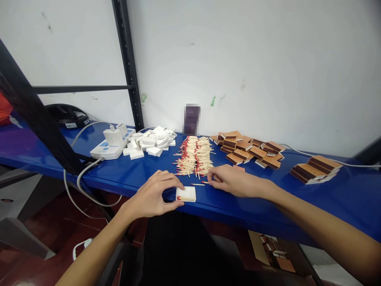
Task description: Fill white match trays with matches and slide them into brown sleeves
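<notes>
My left hand (156, 194) grips a small white matchbox tray (189, 191) by its left end, thumb on the near side and fingers on the far side. A few red-headed matches lie along the tray's near side. My right hand (233, 180) is closed in a pinch on a match (205, 182), whose red head sticks out to the left of the fingertips. A loose match (196, 184) lies on the blue shelf (226, 202) between the tray and my right fingers. Just beyond is a big heap of matches (195, 155), with red heads mostly to the left.
White empty trays (151, 141) are piled at the back left, beside a power strip (111, 149) with chargers. Brown matchbox sleeves (250, 149) are heaped at the back right; more boxes (317, 169) stand farther right. Below the shelf is an open carton (258, 248).
</notes>
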### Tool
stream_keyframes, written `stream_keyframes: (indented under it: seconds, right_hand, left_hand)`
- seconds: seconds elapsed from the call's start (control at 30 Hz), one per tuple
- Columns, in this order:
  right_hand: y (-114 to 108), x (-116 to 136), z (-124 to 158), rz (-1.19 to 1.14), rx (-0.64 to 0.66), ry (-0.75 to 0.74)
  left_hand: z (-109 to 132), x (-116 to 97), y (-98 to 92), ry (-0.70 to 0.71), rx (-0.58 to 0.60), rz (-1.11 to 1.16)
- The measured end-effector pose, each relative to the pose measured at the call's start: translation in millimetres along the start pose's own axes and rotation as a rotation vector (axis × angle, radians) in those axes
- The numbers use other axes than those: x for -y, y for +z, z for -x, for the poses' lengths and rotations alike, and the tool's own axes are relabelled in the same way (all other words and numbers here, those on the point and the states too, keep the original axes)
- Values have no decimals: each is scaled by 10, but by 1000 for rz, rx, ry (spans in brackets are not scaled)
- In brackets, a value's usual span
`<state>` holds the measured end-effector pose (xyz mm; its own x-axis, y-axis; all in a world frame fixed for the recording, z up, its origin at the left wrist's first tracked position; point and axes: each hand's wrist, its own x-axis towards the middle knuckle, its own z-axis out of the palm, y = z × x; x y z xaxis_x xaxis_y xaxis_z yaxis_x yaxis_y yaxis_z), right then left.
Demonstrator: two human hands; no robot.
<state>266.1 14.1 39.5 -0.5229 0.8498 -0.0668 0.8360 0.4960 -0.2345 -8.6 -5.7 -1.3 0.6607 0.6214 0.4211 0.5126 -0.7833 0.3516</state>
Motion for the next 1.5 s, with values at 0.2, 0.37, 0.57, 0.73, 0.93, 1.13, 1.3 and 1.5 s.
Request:
stream_keyframes:
  seconds: [0.2, 0.37, 0.57, 0.73, 0.93, 1.13, 1.3, 1.5]
  right_hand:
    - [35, 16, -30, 124, 13, 24]
    - [30, 83, -51, 57, -64, -6]
    - [78, 467, -109, -81, 30, -238]
    - [80, 579, -123, -160, 71, -231]
    - [-122, 124, 105, -42, -122, -15]
    - [11, -287, 203, 10, -87, 179]
    - [71, -293, 188, -32, -112, 13]
    - [-3, -423, 221, 13, -4, -154]
  left_hand:
    - [-5, -5, 0, -12, 11, 10]
    - [-9, -4, 24, -102, 9, 27]
    - [-27, -7, 17, -139, 28, 50]
    - [-37, -5, 4, -51, 57, 54]
    - [-31, -1, -2, -35, 74, 51]
    - [-28, 1, -15, -18, 79, 68]
    - [-26, 22, -4, -28, 71, 71]
    - [-19, 16, -7, -19, 50, 75]
